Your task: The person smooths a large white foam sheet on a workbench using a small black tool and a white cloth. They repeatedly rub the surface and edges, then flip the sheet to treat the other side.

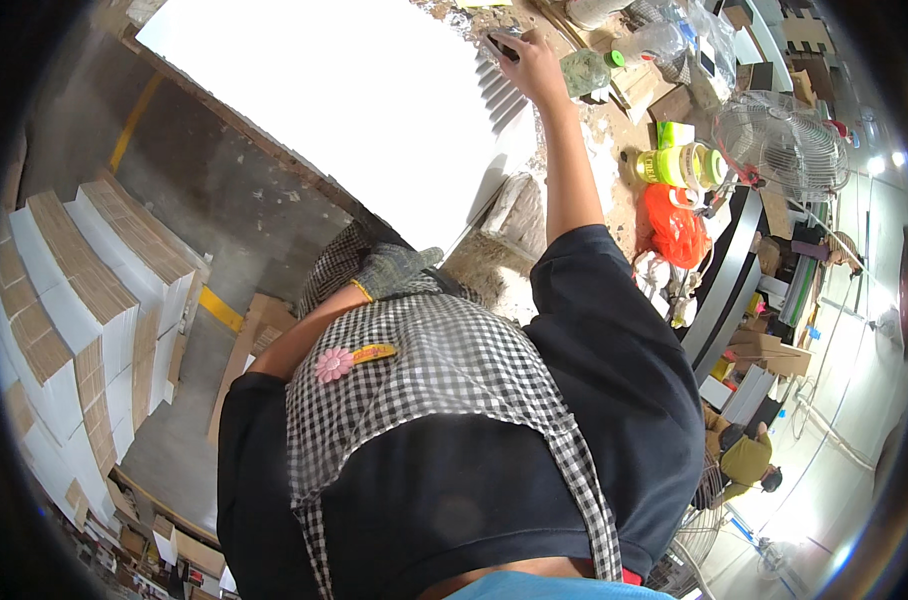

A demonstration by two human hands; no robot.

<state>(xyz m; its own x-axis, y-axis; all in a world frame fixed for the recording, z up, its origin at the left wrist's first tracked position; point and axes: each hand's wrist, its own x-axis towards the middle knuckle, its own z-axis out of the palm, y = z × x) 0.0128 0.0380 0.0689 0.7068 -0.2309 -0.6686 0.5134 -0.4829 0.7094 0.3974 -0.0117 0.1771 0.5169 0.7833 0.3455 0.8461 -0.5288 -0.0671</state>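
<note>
A large white sheet (pixel 324 90) lies on the work table in front of me, brightly lit. My right hand (pixel 534 68), bare, reaches to the table's far right part, by the sheet's upper right corner. Its fingers are closed on a small dark object (pixel 501 45) whose kind I cannot make out. My left hand (pixel 399 272) wears a grey knitted glove with a yellow cuff. It is low in front of my checked apron (pixel 424 340), close to the sheet's near corner. How its fingers are bent is hard to see.
Right of the sheet are a green-capped bottle (pixel 584 73), a yellow-green jar (pixel 674 165), an orange plastic bag (pixel 674 228) and a fan (pixel 779 145). Stacks of white and brown boards (pixel 104 300) stand on the floor at left. Another person (pixel 746 458) is far right.
</note>
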